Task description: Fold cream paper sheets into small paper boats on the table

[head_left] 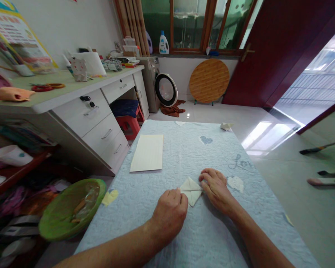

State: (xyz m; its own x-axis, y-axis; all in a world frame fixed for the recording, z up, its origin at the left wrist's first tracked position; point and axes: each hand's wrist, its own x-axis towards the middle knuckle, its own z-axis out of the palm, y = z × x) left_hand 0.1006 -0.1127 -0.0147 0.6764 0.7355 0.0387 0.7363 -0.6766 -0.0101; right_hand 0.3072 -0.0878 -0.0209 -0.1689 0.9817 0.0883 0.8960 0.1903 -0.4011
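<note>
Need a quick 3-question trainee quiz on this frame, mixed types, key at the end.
1. Multiple choice: what lies between the left hand and the right hand?
a) a pair of scissors
b) a small folded paper
c) a plastic bottle

2. True or false: the round washer door stands open.

3. Fill in: as the person sees it, the larger cream paper lies on the table farther off than the folded one and to its ____.

Key: 1. b; 2. true; 3. left
</note>
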